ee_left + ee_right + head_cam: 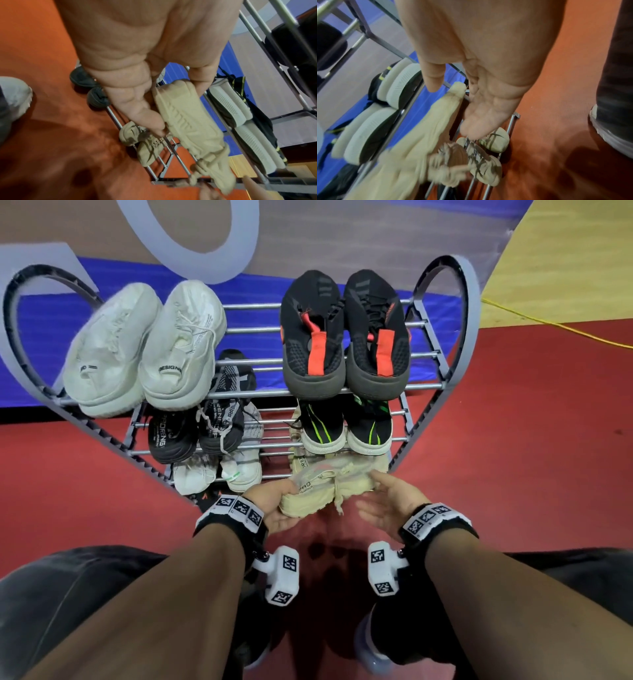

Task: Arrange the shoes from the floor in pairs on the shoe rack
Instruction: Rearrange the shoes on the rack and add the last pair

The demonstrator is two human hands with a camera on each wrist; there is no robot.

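My left hand [274, 503] grips a beige knit shoe [322, 491] by its heel end, just in front of the low right part of the grey shoe rack [253, 330]. In the left wrist view the thumb and fingers [145, 117] pinch this shoe [188, 121], sole side showing. A matching beige shoe [145, 146] lies on the low tier beneath it. My right hand [383, 498] is open, palm up, close beside the held shoe's toe. In the right wrist view its fingers [479, 116] are straight above the shelved beige shoe [484, 162]. I cannot tell whether they touch the held shoe [423, 142].
On the rack sit a white pair [144, 347] and a black-and-red pair [346, 337] on top, below them a black pair [198, 426], a black-and-green pair [346, 429] and a small white pair [219, 470]. Dark shoes [82, 77] lie lowest. A yellow cable [548, 323] crosses the floor at right.
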